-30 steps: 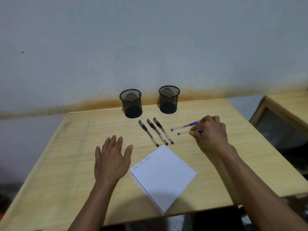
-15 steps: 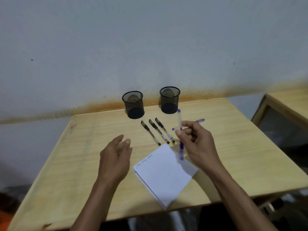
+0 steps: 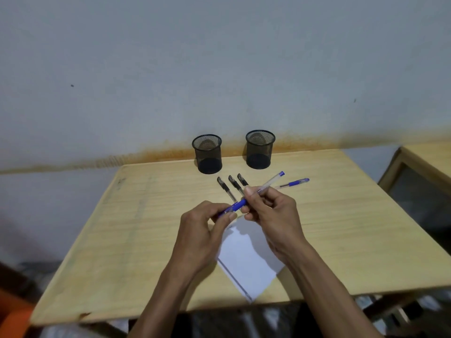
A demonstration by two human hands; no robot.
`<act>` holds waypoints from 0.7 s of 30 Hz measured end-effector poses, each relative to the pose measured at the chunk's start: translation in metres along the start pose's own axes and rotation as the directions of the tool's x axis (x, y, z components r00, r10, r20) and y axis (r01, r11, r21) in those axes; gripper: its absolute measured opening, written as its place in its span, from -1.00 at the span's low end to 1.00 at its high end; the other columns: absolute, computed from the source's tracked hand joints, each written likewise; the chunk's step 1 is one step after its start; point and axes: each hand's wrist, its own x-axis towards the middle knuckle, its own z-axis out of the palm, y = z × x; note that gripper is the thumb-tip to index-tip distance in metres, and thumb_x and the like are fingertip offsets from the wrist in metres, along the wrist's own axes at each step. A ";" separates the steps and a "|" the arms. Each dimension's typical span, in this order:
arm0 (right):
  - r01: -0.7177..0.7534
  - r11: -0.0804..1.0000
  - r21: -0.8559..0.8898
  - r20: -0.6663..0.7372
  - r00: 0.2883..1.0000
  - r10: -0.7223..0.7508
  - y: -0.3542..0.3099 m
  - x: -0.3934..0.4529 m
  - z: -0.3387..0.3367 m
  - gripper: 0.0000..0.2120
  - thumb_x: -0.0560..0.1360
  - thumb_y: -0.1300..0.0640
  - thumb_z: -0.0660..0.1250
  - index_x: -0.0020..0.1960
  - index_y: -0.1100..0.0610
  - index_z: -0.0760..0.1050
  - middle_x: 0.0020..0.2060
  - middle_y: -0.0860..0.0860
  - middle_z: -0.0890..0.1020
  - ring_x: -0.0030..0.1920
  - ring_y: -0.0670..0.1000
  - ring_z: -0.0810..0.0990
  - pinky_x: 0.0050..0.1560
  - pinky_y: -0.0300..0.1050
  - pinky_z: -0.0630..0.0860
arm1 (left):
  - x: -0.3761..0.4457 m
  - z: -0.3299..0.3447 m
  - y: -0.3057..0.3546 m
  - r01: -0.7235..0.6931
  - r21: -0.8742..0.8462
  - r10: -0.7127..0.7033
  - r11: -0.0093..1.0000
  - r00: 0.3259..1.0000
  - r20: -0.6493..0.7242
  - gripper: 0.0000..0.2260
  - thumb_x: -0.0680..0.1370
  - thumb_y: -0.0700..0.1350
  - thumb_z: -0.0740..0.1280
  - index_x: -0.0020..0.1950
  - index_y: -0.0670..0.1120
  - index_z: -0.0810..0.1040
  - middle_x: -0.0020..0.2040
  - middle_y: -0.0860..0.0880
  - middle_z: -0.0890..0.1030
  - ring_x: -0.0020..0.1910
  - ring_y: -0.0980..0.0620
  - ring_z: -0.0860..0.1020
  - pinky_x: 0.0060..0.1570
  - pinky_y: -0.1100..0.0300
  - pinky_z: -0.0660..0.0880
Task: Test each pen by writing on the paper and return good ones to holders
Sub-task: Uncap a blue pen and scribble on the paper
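Note:
Both hands hold one blue pen point(image 3: 264, 187) above the paper pad point(image 3: 246, 259). My right hand point(image 3: 271, 215) grips its clear barrel, while my left hand point(image 3: 202, 230) pinches its blue cap end. A second blue pen point(image 3: 294, 183) lies on the wooden table point(image 3: 341, 228) behind my right hand. Three black pens point(image 3: 229, 186) lie side by side just beyond my hands, their lower ends hidden. Two black mesh holders, the left holder point(image 3: 207, 154) and the right holder point(image 3: 260, 149), stand at the table's far edge with no pens visible in them.
A grey wall rises right behind the table. Another wooden table or frame point(image 3: 419, 172) stands to the right across a narrow gap. The table's near edge runs just below the paper pad.
My right hand lifted a blue pen off the table and brought it over the paper. My left hand rose from the table and took hold of the pen's cap end.

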 end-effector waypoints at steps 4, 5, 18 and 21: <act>-0.028 0.999 -0.041 0.041 0.999 0.030 -0.004 0.005 -0.005 -0.87 0.55 0.13 0.44 -0.01 0.19 0.69 -0.32 0.09 0.68 -0.29 -0.02 0.59 -0.13 -0.17 0.60 | 0.002 -0.002 -0.001 0.051 -0.018 -0.051 0.999 0.999 0.015 -0.94 0.51 -0.11 0.48 -0.10 0.05 0.71 -0.19 0.16 0.68 -0.13 0.19 0.59 -0.21 0.40 0.44; -0.038 0.998 -0.040 0.055 0.998 0.041 -0.005 0.005 -0.005 -0.88 0.55 0.15 0.44 -0.02 0.20 0.69 -0.33 0.10 0.67 -0.29 -0.01 0.59 -0.14 -0.18 0.60 | 0.003 -0.001 0.001 0.041 -0.004 -0.041 0.999 0.999 0.012 -0.95 0.50 -0.12 0.48 -0.10 0.03 0.72 -0.20 0.15 0.68 -0.14 0.19 0.58 -0.24 0.42 0.42; 0.006 0.996 0.087 -0.104 0.995 0.003 -0.019 0.029 -0.042 -0.89 0.60 0.20 0.38 -0.03 0.25 0.62 -0.30 0.08 0.64 -0.37 -0.08 0.59 -0.31 -0.29 0.58 | 0.011 -0.036 -0.050 0.246 0.046 -0.236 0.968 0.960 -0.153 -0.96 0.51 -0.15 0.46 -0.13 -0.03 0.65 -0.32 0.03 0.63 -0.30 0.17 0.56 -0.35 0.41 0.39; -0.048 0.997 0.054 -0.118 0.992 0.054 -0.003 0.014 -0.038 -0.87 0.59 0.18 0.39 -0.03 0.25 0.63 -0.36 0.06 0.64 -0.35 -0.04 0.57 -0.27 -0.24 0.59 | 0.016 -0.022 -0.058 0.269 0.126 -0.252 0.955 0.958 -0.140 -0.90 0.53 -0.07 0.42 -0.19 0.02 0.62 -0.34 0.07 0.63 -0.29 0.11 0.58 -0.27 0.18 0.53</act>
